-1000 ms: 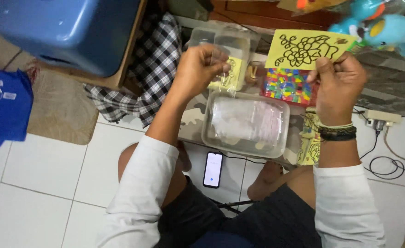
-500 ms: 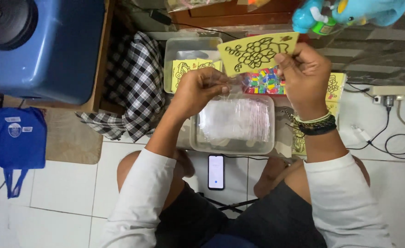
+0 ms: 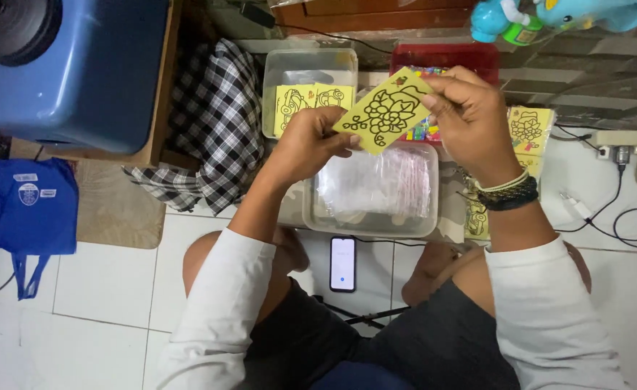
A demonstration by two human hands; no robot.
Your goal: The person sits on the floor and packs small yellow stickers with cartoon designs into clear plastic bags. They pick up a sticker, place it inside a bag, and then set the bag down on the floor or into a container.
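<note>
Head view: yellow card (image 3: 385, 112) tilted diagonally.

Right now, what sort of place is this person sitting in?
Probably a room at home, used for packing craft cards on the floor: white floor tiles, a checked cloth by a blue tub, and clear plastic boxes under the yellow card both hands hold.
</note>
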